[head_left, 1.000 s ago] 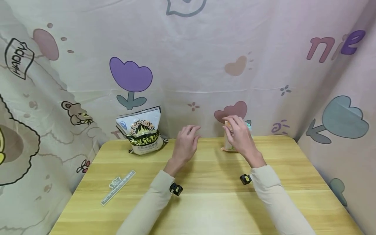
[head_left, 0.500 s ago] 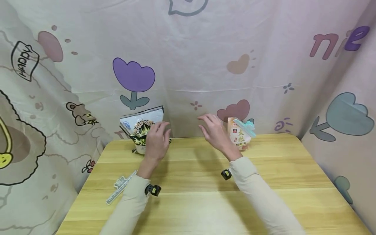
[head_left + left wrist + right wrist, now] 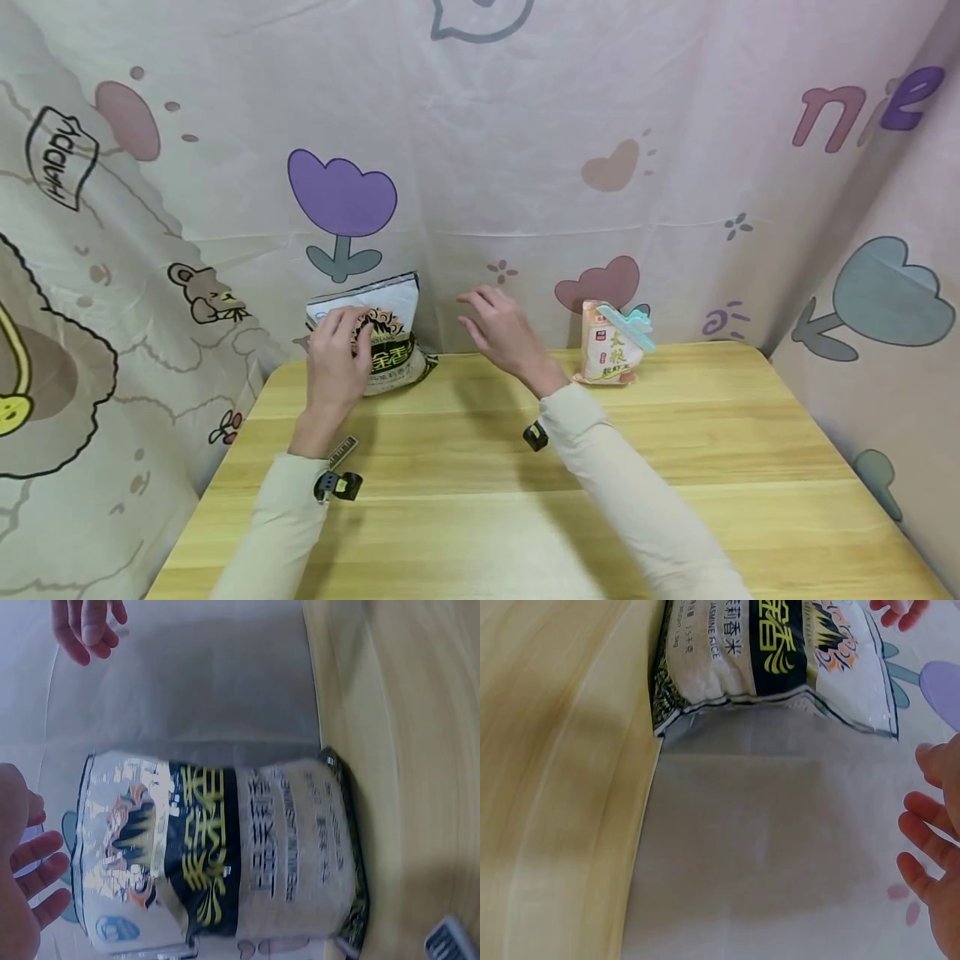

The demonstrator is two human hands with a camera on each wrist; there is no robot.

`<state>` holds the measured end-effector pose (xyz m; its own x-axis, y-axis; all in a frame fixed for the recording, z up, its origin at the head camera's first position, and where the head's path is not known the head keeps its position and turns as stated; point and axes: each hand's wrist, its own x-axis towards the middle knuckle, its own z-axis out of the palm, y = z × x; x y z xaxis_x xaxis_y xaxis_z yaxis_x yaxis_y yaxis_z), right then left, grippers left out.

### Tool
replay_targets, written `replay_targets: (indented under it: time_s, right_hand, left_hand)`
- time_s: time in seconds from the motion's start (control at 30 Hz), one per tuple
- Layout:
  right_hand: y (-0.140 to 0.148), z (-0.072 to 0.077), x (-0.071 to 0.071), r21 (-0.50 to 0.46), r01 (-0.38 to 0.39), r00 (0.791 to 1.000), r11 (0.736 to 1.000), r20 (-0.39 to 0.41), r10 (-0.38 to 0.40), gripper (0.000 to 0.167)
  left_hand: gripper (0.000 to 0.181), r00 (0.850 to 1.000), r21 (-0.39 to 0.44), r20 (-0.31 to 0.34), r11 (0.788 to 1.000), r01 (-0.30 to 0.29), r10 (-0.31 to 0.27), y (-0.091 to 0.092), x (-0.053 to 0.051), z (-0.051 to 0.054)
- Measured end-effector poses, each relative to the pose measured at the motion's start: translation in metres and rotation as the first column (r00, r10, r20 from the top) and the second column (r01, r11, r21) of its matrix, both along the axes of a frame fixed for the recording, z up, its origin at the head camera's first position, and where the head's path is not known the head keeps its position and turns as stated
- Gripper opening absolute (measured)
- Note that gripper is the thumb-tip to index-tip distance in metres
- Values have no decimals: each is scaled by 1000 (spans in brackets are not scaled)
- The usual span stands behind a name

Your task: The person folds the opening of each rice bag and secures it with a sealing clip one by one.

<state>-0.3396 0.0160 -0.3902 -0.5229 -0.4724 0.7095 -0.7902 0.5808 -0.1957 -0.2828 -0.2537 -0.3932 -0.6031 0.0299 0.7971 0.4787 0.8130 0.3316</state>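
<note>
A bag of jasmine rice (image 3: 397,358), white with a black and gold band, stands upright at the table's back left. My left hand (image 3: 339,358) hovers before it in the head view, hiding its left side. The left wrist view shows a gap between these fingers and the bag (image 3: 262,855). My right hand (image 3: 504,332) is in the air to the right of the bag, fingers slightly bent, holding nothing. Behind it at the right stands a small orange and white packet (image 3: 611,354) with a light-blue clip (image 3: 628,325) across its top corner.
A ruler-like clip (image 3: 342,452) lies on the wooden table (image 3: 480,533), mostly hidden under my left forearm. A patterned curtain (image 3: 480,167) hangs right behind the table's back edge and along both sides.
Both hands have moved left. The right hand has come away from the small packet, uncovering it and its clip. The left hand has crossed in front of the rice bag.
</note>
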Motion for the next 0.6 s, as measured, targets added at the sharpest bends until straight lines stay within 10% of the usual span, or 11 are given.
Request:
replay_targets:
  time_s: [0.6]
  right_hand:
    - [-63,18,-7,96,34,999,995,1,-34,37]
  left_hand:
    - [28,998,-59,-9,996,-67,66,-55,-14,14]
